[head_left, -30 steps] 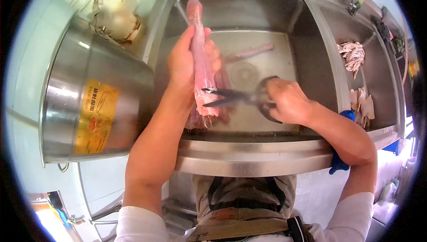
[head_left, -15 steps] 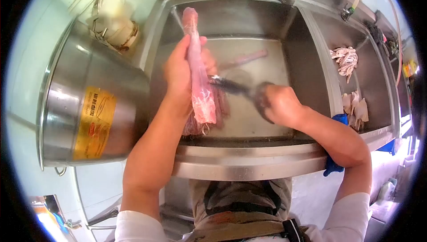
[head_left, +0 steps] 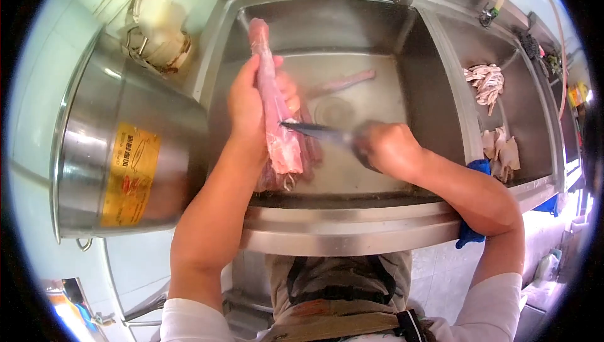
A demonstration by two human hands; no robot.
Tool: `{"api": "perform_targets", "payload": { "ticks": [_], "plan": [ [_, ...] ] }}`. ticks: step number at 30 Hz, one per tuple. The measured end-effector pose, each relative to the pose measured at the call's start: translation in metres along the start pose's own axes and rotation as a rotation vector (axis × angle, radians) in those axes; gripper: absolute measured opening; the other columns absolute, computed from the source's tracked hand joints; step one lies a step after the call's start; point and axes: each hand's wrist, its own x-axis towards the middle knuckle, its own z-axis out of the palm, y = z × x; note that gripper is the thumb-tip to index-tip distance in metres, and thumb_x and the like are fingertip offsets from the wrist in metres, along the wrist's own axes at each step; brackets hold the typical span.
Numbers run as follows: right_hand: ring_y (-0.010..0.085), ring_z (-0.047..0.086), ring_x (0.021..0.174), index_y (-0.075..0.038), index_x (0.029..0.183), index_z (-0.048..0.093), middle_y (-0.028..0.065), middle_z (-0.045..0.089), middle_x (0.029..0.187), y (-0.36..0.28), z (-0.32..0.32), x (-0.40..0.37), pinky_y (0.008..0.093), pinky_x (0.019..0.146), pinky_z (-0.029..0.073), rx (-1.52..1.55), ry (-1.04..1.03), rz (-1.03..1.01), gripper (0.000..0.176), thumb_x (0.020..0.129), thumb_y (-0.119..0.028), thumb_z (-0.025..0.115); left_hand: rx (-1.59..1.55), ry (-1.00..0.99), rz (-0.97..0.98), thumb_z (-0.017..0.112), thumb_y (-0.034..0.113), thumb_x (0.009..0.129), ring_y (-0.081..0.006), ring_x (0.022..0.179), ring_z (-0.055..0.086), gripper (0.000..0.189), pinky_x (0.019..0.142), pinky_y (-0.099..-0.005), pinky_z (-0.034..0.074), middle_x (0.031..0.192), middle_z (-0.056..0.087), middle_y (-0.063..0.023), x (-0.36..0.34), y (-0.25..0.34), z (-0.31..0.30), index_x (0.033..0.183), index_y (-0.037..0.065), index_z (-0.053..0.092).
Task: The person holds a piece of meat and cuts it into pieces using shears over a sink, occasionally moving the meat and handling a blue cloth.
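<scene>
Over the sink, my left hand (head_left: 246, 100) is wrapped around a long, tapering piece of raw pink meat (head_left: 273, 100), held upright with a slight tilt. My right hand (head_left: 391, 152) is closed on dark-handled scissors (head_left: 318, 131), partly blurred by motion. Their tip touches the right side of the meat, a little below my left fingers. More dark red meat pieces (head_left: 311, 144) lie in the sink beneath, partly hidden by the held piece. Another long strip of meat (head_left: 349, 82) lies apart on the sink floor.
The steel sink (head_left: 434, 78) has a raised front edge. A large steel bucket (head_left: 88, 153) stands left, with white tubs (head_left: 160, 33) behind it. The right basin holds pale meat strips (head_left: 487, 84) and flat pale pieces (head_left: 501, 153). A blue cloth (head_left: 470, 234) hangs over the front rim.
The scissors' tip has shifted left and slightly down against the meat. My left hand and the meat have moved slightly left, and the far end of the meat has dropped a little.
</scene>
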Motion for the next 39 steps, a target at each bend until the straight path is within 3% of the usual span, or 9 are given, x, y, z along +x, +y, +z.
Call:
{"api": "perform_targets", "payload": {
  "ticks": [2, 12, 18, 21, 27, 29, 33, 36, 39],
  "plan": [
    [0.0384, 0.063, 0.067, 0.001, 0.073, 0.057, 0.0217, 0.063, 0.073, 0.006, 0.003, 0.0, 0.0457, 0.06, 0.051, 0.182, 0.047, 0.082, 0.019, 0.075, -0.015, 0.066, 0.031, 0.019, 0.018, 0.045, 0.034, 0.095, -0.0183, 0.052, 0.041, 0.03, 0.045, -0.0325, 0.032, 0.062, 0.046, -0.0043, -0.003, 0.002, 0.003, 0.1, 0.006, 0.054],
    [0.038, 0.061, 0.067, -0.004, 0.085, 0.061, 0.0159, 0.06, 0.072, -0.006, -0.003, 0.004, 0.0441, 0.058, 0.049, -0.085, 0.031, -0.017, 0.017, 0.07, -0.007, 0.068, 0.155, 0.142, 0.07, 0.054, 0.032, 0.091, -0.0161, 0.045, 0.042, 0.03, 0.041, -0.0312, 0.034, 0.061, 0.046, -0.0049, -0.009, -0.002, 0.016, 0.104, 0.005, 0.053],
    [0.0386, 0.06, 0.061, -0.003, 0.076, 0.061, 0.0164, 0.061, 0.067, 0.005, -0.005, 0.003, 0.0441, 0.057, 0.05, 0.058, 0.085, 0.049, 0.005, 0.072, -0.002, 0.062, 0.492, 0.343, 0.184, 0.054, 0.035, 0.091, -0.0157, 0.055, 0.05, 0.035, 0.05, -0.0306, 0.041, 0.068, 0.052, -0.0035, 0.003, -0.002, 0.002, 0.106, 0.004, 0.062],
    [0.0382, 0.06, 0.064, -0.002, 0.08, 0.06, 0.017, 0.062, 0.069, 0.003, -0.011, 0.005, 0.0443, 0.059, 0.049, 0.037, 0.004, 0.044, 0.007, 0.073, -0.002, 0.061, 0.484, 0.32, 0.293, 0.063, 0.032, 0.085, -0.0101, 0.073, 0.048, 0.028, 0.065, -0.0268, 0.039, 0.08, 0.055, -0.0001, 0.005, -0.004, -0.001, 0.09, 0.004, 0.064],
    [0.0386, 0.061, 0.069, -0.001, 0.085, 0.058, 0.0178, 0.062, 0.071, -0.014, -0.02, 0.011, 0.0459, 0.064, 0.049, -0.033, -0.053, 0.031, 0.013, 0.073, -0.003, 0.062, 0.417, 0.347, 0.243, 0.063, 0.029, 0.084, -0.011, 0.072, 0.048, 0.025, 0.065, -0.0263, 0.039, 0.081, 0.054, -0.0006, -0.015, 0.001, 0.027, 0.094, 0.006, 0.062],
    [0.0393, 0.061, 0.068, -0.001, 0.083, 0.058, 0.0186, 0.062, 0.072, -0.01, -0.015, 0.008, 0.0457, 0.063, 0.049, -0.099, -0.018, 0.012, 0.012, 0.073, -0.004, 0.063, 0.446, 0.262, 0.28, 0.063, 0.029, 0.085, -0.0117, 0.069, 0.047, 0.024, 0.062, -0.0272, 0.038, 0.079, 0.052, -0.0006, -0.006, -0.008, 0.009, 0.093, 0.007, 0.06],
    [0.0375, 0.061, 0.063, 0.0, 0.073, 0.055, 0.0184, 0.06, 0.068, -0.003, -0.018, 0.009, 0.0435, 0.06, 0.051, -0.152, 0.004, -0.009, 0.012, 0.07, -0.007, 0.065, 0.309, 0.361, 0.064, 0.059, 0.032, 0.087, -0.013, 0.062, 0.045, 0.025, 0.054, -0.0289, 0.037, 0.076, 0.05, -0.0012, -0.016, 0.006, 0.026, 0.091, 0.008, 0.057],
    [0.0394, 0.06, 0.062, -0.001, 0.072, 0.055, 0.0188, 0.06, 0.066, -0.003, -0.018, 0.009, 0.0455, 0.06, 0.05, 0.161, 0.027, 0.046, 0.011, 0.07, -0.007, 0.065, 0.549, 0.432, 0.044, 0.038, 0.052, 0.095, -0.014, 0.057, 0.051, 0.05, 0.053, -0.0304, 0.043, 0.068, 0.053, -0.0042, -0.018, 0.016, 0.035, 0.09, 0.005, 0.056],
    [0.0415, 0.059, 0.067, 0.0, 0.076, 0.055, 0.0202, 0.06, 0.071, 0.004, -0.014, 0.009, 0.047, 0.063, 0.05, 0.053, -0.057, 0.064, 0.013, 0.07, -0.008, 0.064, 0.132, 0.285, 0.088, 0.04, 0.042, 0.096, -0.0152, 0.055, 0.05, 0.04, 0.052, -0.0307, 0.042, 0.065, 0.053, -0.0044, -0.005, 0.006, 0.015, 0.087, 0.006, 0.055]
  ]
}}
